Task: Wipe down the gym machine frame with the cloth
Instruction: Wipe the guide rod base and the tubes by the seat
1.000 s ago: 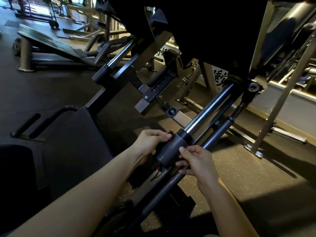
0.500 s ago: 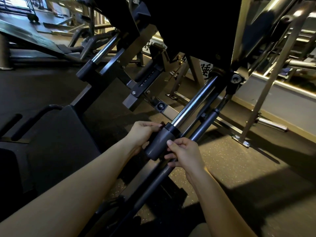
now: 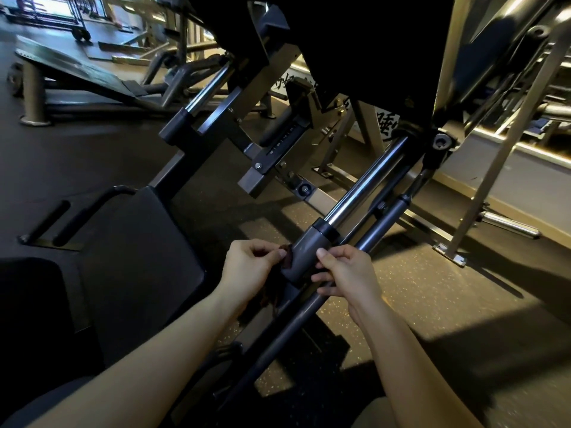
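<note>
A slanted chrome guide rod (image 3: 364, 186) of the gym machine runs down into a dark grey cylindrical sleeve (image 3: 304, 253). A dark reddish-brown cloth (image 3: 287, 257) shows at the sleeve's left side and hangs below it in shadow. My left hand (image 3: 251, 267) pinches the cloth's upper end against the left of the sleeve. My right hand (image 3: 346, 270) has curled fingers at the sleeve's right side; the cloth end there is hidden. A thinner dark rod (image 3: 380, 223) runs parallel on the right.
The black seat pad (image 3: 129, 257) and its handles (image 3: 46, 223) lie to my left. The big black footplate (image 3: 355, 47) hangs above. A grey upright leg (image 3: 494, 162) is bolted to the speckled rubber floor at right. A slanted bench (image 3: 71, 69) stands far left.
Both hands have slid a little down the sleeve, and the cloth now shows at its left edge. The head camera shifted slightly.
</note>
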`<action>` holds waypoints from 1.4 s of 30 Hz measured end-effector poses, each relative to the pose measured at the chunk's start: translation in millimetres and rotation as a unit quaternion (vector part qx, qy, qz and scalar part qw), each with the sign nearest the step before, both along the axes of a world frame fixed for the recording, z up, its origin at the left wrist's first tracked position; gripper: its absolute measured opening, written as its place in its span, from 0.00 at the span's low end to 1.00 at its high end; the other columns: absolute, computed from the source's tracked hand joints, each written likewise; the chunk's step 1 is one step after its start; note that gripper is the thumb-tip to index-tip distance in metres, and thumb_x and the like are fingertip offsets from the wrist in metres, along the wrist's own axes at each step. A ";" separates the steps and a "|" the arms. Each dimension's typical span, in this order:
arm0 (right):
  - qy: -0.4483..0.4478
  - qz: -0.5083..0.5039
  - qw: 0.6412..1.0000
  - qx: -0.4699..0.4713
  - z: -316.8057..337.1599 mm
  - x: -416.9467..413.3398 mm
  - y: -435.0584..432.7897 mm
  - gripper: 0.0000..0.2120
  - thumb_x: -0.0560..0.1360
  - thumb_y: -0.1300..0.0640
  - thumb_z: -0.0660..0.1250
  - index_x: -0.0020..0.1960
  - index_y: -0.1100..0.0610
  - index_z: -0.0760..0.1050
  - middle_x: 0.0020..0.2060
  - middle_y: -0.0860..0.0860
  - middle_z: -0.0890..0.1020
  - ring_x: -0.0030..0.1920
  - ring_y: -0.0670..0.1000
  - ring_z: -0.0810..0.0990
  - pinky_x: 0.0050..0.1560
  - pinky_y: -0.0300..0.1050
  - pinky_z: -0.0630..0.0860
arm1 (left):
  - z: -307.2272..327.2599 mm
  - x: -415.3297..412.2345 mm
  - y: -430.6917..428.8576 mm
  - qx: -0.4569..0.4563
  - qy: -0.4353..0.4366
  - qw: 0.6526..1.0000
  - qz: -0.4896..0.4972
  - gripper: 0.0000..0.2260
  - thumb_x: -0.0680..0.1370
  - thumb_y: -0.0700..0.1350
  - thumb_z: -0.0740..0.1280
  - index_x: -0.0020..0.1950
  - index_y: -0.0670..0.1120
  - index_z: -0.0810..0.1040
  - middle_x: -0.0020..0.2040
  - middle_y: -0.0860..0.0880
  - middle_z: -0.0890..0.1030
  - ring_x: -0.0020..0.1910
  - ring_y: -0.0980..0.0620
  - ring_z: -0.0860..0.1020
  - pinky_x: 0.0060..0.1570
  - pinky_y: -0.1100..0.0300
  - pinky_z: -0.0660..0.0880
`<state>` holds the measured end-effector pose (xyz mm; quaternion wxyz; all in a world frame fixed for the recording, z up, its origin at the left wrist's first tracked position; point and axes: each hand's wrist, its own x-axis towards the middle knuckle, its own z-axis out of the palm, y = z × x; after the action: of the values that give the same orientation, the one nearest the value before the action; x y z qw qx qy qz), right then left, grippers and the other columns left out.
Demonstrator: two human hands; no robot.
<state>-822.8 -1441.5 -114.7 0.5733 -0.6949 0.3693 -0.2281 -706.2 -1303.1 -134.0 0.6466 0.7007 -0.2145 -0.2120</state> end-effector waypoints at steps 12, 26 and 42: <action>-0.009 0.003 1.000 0.014 -1.3 0.9 -0.2 0.07 0.80 0.54 0.71 0.54 0.55 0.77 0.46 0.54 0.85 0.41 0.50 0.87 0.39 0.46 0.85 | 7.2 2.9 -16.1 0.020 -0.190 0.982 -0.004 0.07 0.77 0.42 0.74 0.46 0.55 0.83 0.48 0.57 0.83 0.50 0.60 0.81 0.54 0.57 0.80; 0.016 0.005 1.000 -0.001 7.5 -3.3 7.6 0.06 0.81 0.53 0.68 0.55 0.55 0.77 0.46 0.53 0.84 0.42 0.50 0.86 0.39 0.42 0.83 | 8.5 -34.1 6.4 0.150 -0.330 0.931 0.038 0.06 0.78 0.42 0.70 0.50 0.55 0.81 0.48 0.60 0.75 0.48 0.64 0.75 0.46 0.71 0.70; 0.024 0.359 0.933 -0.021 42.0 -1.1 42.9 0.12 0.77 0.56 0.73 0.60 0.49 0.81 0.52 0.44 0.86 0.53 0.40 0.84 0.52 0.38 0.79 | 71.0 -27.3 82.3 -0.025 0.133 0.989 0.052 0.04 0.79 0.38 0.71 0.49 0.41 0.85 0.47 0.41 0.86 0.46 0.45 0.86 0.50 0.51 0.83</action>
<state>-823.9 -1398.5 -72.7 0.5934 -0.7981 0.1047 0.0020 -733.4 -1220.8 -63.0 0.6968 0.6602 -0.0949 -0.2639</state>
